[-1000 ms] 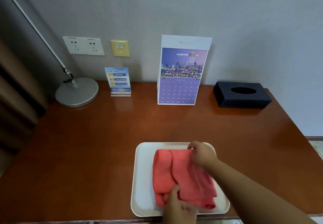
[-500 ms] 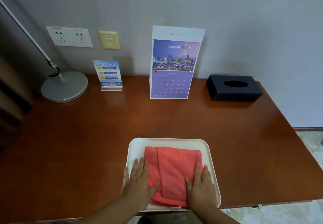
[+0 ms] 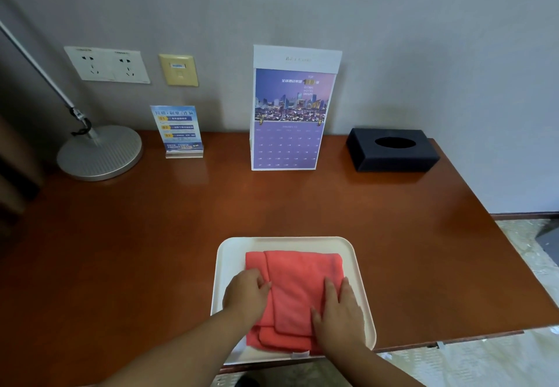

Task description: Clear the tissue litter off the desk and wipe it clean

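While the coral cloth lies folded in the white tray at the near edge of the desk, both hands lie on it. The right hand rests flat on the cloth's right side. Its fingers are straight and close together, pointing toward the wall, and its outer edge lies over bare tray. The left hand sits on the cloth's left side with its fingers bent at the edge of the upper fold. Whether they pinch that fold or only press on it cannot be told. The tray's near rim reaches the desk's front edge.

A row of things stands along the back of the desk by the wall, all well apart from the tray. At far left is the round grey lamp base, its thin pole slanting up and out of view. Just right of it stands a small blue sign in a clear stand, then a tall calendar with a city picture, upright. At the right is a black tissue box, its oval opening dark. On the wall above the lamp and the sign are a white double socket and a yellow wall plate.
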### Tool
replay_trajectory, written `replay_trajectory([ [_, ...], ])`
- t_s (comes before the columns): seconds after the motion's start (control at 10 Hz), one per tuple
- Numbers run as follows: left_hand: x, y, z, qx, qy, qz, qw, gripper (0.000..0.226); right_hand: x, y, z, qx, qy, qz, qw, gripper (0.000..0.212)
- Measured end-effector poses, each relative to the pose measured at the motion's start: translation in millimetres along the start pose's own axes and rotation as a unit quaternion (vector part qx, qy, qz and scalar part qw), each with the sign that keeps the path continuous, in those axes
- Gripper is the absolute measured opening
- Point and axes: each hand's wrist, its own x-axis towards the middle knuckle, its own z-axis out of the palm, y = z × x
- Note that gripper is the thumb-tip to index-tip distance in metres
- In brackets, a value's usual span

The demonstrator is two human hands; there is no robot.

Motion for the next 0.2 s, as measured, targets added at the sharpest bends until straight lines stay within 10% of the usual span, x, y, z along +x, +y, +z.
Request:
replay_trajectory([
  [0.2, 10, -34, -30, -0.179, 0.021, -0.083, 0.980, 0.043, 1, 8, -9, -0.034, -0.016, 0.006, 0.999, 0.068],
])
